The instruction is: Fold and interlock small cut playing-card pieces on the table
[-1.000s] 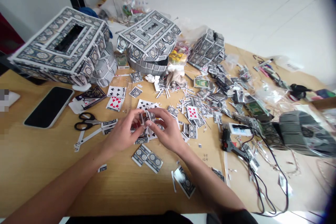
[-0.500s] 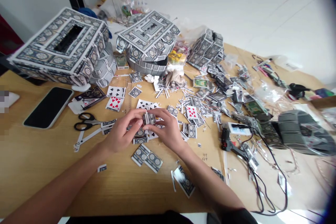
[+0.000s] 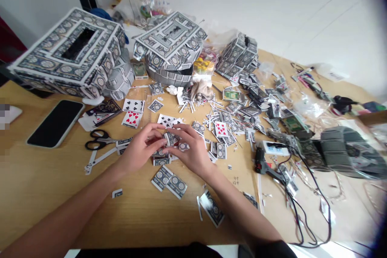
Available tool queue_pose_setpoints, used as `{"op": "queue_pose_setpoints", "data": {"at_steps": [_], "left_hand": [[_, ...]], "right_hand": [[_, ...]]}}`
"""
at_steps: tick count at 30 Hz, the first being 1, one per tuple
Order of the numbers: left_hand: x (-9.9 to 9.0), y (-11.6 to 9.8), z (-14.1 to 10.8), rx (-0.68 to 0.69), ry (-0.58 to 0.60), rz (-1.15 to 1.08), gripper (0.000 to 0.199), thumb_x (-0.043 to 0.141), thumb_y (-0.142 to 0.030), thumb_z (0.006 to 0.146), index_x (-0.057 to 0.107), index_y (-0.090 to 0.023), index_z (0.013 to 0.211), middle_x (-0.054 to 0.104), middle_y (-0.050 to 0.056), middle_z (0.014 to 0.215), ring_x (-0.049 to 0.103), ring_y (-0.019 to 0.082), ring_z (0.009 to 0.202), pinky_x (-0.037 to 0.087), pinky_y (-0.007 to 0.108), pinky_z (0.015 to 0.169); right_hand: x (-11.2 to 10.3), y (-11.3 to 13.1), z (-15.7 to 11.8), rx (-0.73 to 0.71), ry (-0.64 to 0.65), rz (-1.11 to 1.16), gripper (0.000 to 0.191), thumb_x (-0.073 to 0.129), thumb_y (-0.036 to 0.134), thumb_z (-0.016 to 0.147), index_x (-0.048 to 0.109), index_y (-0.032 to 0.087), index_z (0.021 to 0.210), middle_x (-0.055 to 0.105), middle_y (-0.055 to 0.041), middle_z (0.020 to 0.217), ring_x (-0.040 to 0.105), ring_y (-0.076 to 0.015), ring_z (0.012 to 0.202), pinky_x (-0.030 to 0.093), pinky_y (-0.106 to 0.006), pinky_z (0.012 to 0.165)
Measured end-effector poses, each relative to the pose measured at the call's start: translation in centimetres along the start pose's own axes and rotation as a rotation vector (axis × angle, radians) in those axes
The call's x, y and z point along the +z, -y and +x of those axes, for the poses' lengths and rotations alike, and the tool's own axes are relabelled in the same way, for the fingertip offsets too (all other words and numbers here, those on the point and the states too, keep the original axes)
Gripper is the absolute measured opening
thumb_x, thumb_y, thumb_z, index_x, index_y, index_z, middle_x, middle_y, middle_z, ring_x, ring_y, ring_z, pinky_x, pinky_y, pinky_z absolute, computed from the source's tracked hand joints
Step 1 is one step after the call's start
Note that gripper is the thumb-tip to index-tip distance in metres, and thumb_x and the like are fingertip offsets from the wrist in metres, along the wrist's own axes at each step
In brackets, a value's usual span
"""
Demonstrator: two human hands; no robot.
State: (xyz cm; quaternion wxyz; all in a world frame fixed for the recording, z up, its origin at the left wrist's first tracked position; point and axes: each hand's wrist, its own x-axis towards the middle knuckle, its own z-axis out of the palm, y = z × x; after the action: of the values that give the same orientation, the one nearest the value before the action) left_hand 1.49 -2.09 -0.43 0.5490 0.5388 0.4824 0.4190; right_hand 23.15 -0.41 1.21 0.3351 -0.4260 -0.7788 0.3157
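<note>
Between my two hands is a small folded playing-card piece point(image 3: 172, 138) with a dark patterned back. My left hand point(image 3: 142, 147) grips its left side with thumb and fingers. From the other side my right hand point(image 3: 192, 149) pinches it, thumb low and fingers over the top. Beneath and around the hands lie more cut card pieces, partly hidden by the fingers. Two patterned cards point(image 3: 169, 182) lie overlapping just in front of the hands. Black-handled scissors point(image 3: 98, 140) rest left of my left hand, their blades partly under card strips.
A phone point(image 3: 56, 124) lies at the left. Card-built boxes point(image 3: 69, 52) and a lidded card container point(image 3: 171, 48) stand at the back. Scraps and cards point(image 3: 222, 129) spread rightward, near a glue gun point(image 3: 267, 167) with black cables and a curved card structure point(image 3: 347, 151).
The folded card piece has turned in my fingers and shows more of its patterned face. Both hands have shifted their grip slightly; the rest stays in place.
</note>
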Motion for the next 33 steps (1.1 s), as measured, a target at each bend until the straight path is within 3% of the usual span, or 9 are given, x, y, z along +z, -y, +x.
{"op": "queue_pose_setpoints", "data": {"at_steps": [5, 16, 27, 33], "left_hand": [[-0.1, 0.0, 0.0, -0.012, 0.003, -0.019, 0.041, 0.076, -0.045, 0.096, 0.061, -0.022, 0.127, 0.074, 0.0, 0.088, 0.072, 0.018, 0.081, 0.058, 0.031, 0.077], [-0.1, 0.0, 0.1, -0.036, 0.007, -0.026, 0.036, 0.076, -0.037, 0.093, 0.062, -0.022, 0.123, 0.07, -0.002, 0.084, 0.07, 0.018, 0.078, 0.056, 0.03, 0.074], [0.0, 0.2, 0.1, -0.065, 0.012, -0.057, 0.034, 0.075, -0.032, 0.091, 0.064, -0.021, 0.121, 0.073, 0.001, 0.087, 0.07, 0.018, 0.08, 0.055, 0.03, 0.073], [0.1, -0.1, 0.1, -0.072, -0.005, -0.056, 0.035, 0.077, -0.043, 0.093, 0.065, -0.02, 0.118, 0.071, 0.0, 0.082, 0.068, 0.017, 0.074, 0.054, 0.028, 0.068]], "right_hand": [[-0.1, -0.2, -0.1, -0.028, 0.057, -0.034, 0.052, 0.084, 0.038, 0.096, 0.07, 0.032, 0.146, 0.065, -0.0119, 0.144, 0.077, -0.0234, 0.104, 0.07, -0.044, 0.094], [0.0, -0.1, -0.2, -0.091, 0.067, -0.085, 0.053, 0.083, 0.036, 0.097, 0.068, 0.036, 0.149, 0.066, -0.0107, 0.142, 0.07, -0.0288, 0.13, 0.063, -0.048, 0.11], [0.1, 0.5, -0.5, -0.117, 0.124, -0.177, 0.053, 0.079, 0.039, 0.101, 0.065, 0.037, 0.152, 0.063, -0.0114, 0.149, 0.07, -0.0308, 0.131, 0.065, -0.051, 0.109], [0.0, 0.8, -0.4, -0.079, 0.107, -0.249, 0.052, 0.076, 0.04, 0.103, 0.063, 0.037, 0.153, 0.063, -0.0122, 0.146, 0.072, -0.0314, 0.125, 0.066, -0.052, 0.105]]}}
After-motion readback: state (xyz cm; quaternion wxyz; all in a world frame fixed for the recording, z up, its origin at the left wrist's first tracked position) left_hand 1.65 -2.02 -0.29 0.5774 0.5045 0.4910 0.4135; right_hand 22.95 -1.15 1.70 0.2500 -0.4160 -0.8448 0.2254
